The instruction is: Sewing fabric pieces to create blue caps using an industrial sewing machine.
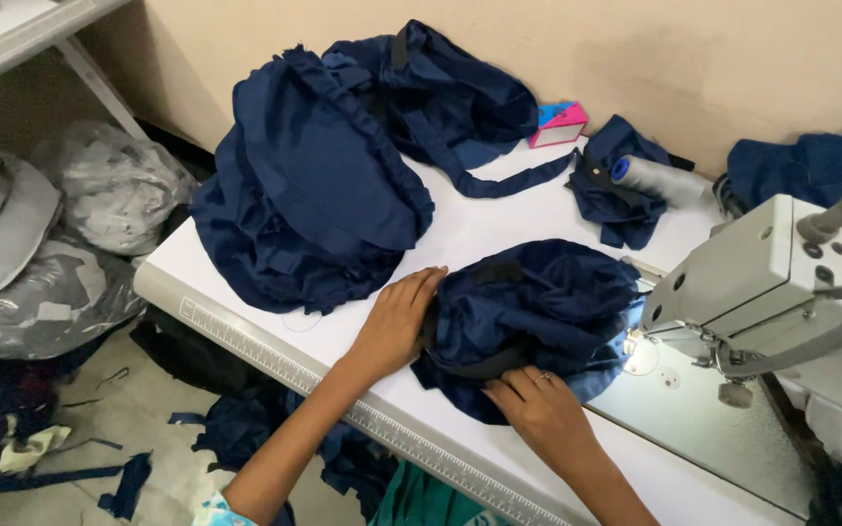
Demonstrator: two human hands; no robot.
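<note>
Keep left hand [397,326] flat and open on rumpled navy fabric piece [538,312], right hand [538,409] pressing its near edge, fingers together, feeding evenly toward grey sewing machine [782,282] beyond.

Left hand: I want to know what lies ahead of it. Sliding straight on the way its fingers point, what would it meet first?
The left hand points up and right beside the small navy fabric bundle. Ahead looks like bare white table, then probably the navy strap; depth is unclear.
</note>
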